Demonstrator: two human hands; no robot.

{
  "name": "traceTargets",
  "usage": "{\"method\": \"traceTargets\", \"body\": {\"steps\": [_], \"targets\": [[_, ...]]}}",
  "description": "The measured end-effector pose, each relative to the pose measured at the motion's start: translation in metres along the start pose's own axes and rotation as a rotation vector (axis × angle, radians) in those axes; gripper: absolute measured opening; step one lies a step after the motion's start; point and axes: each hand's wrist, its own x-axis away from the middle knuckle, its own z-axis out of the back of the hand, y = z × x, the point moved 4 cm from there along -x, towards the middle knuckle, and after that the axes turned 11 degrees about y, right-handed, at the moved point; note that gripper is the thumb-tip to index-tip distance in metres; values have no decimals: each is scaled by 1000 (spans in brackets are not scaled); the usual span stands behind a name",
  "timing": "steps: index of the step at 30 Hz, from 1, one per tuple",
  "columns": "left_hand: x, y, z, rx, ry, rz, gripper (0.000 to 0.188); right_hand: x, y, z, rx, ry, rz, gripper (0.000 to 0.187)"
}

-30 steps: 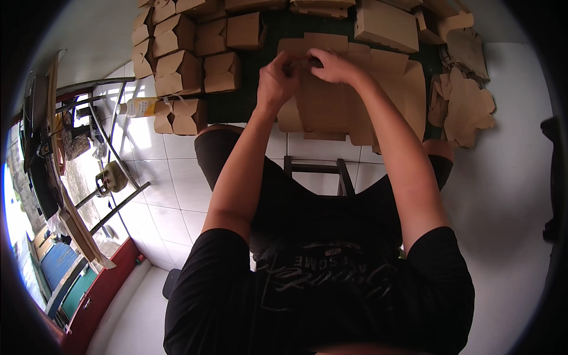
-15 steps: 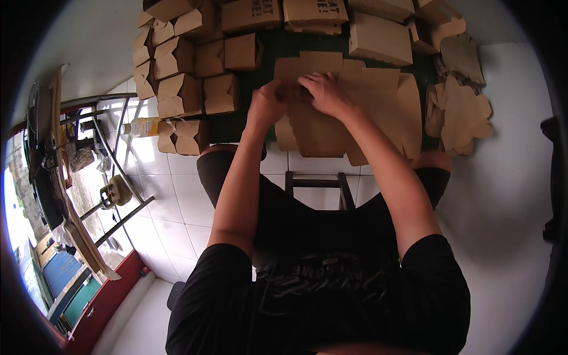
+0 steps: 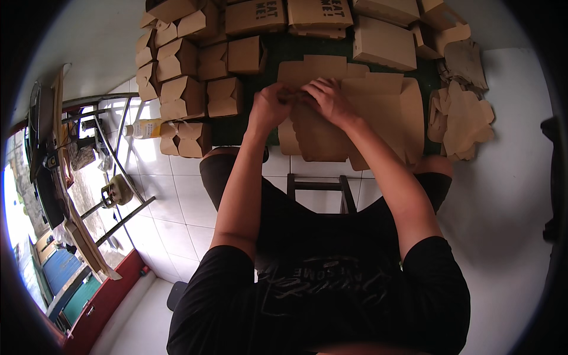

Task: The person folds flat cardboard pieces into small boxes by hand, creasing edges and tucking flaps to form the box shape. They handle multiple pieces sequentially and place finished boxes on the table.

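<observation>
The left hand (image 3: 271, 105) and the right hand (image 3: 328, 100) meet over the flat cardboard blank (image 3: 355, 118), which lies on the dark green tabletop (image 3: 239, 127) in front of the person; the fingers of both hands are bent and pressed together on a flap near the upper left edge of the blank, pinching it. Folded brown boxes (image 3: 201, 77) stand close on the left and along the far edge; a pile of flat blanks (image 3: 464, 118) lies at the right edge, so open room stays only near the front edge.
</observation>
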Motion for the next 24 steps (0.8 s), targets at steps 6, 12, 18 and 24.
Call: {"method": "traceTargets", "body": {"steps": [6,12,18,24], "targets": [[0,-1,0,-2,-12,7,34,-2,1,-3,-4,24,-39,22],[-1,-6,-2,-14,-14,15,36,-6,4,-7,-34,26,-124,15],[-1,-8,-3,3,-12,22,35,-9,0,-8,41,-12,-146,13],[-1,-4,-1,-29,-5,1,34,-13,0,-11,55,-26,-170,16]]}}
